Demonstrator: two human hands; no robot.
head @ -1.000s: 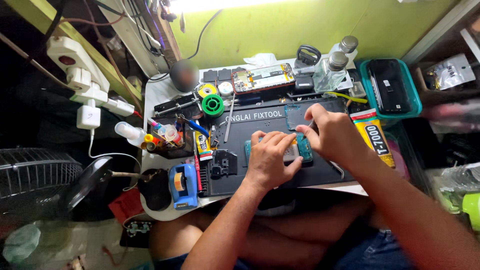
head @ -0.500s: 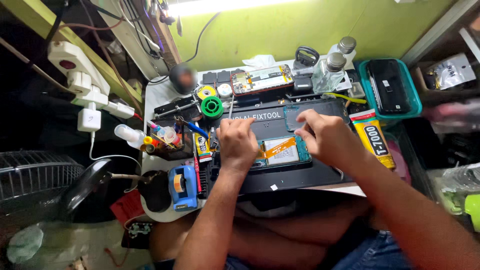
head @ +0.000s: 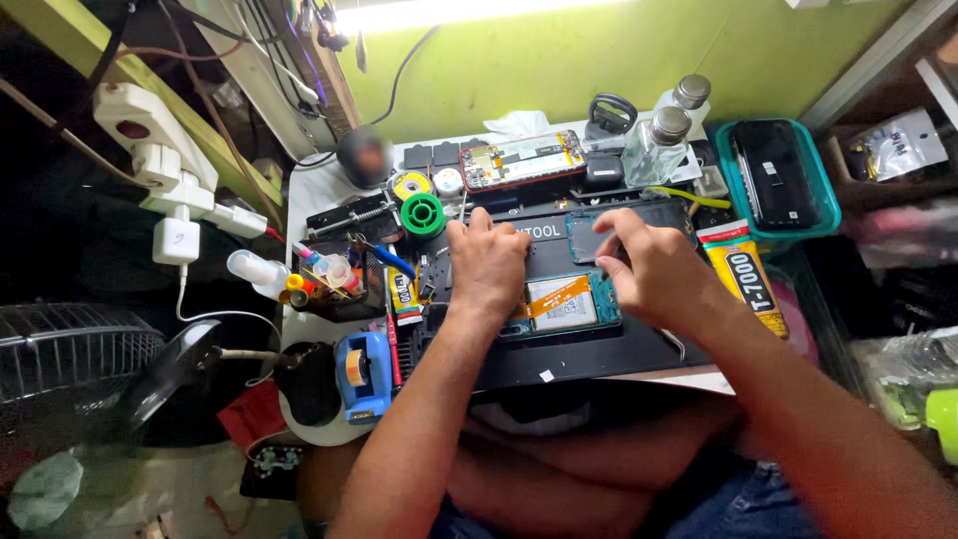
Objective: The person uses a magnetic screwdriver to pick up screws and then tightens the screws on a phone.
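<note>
An opened phone [head: 564, 303] with a teal frame, a white battery and an orange strip lies on the black work mat [head: 599, 359]. My left hand [head: 487, 268] rests curled on the mat just left of the phone, knuckles up, touching its left end. My right hand [head: 651, 268] hovers over the phone's upper right, thumb and fingers close together at a dark teal-edged panel [head: 584, 236] that lies behind the phone. Whether the fingers grip that panel is hidden.
Behind the mat lie another opened phone [head: 521, 160], two glass bottles [head: 654, 148] and a green spool [head: 422, 215]. A teal tray [head: 823, 215] with a black phone stands at right, beside a yellow glue box [head: 745, 275]. A blue tape dispenser [head: 359, 374] and tool clutter sit at left.
My left hand has slid off the phone to its left and up, uncovering the battery. My right hand has lifted from the phone's right end toward the dark panel behind it.
</note>
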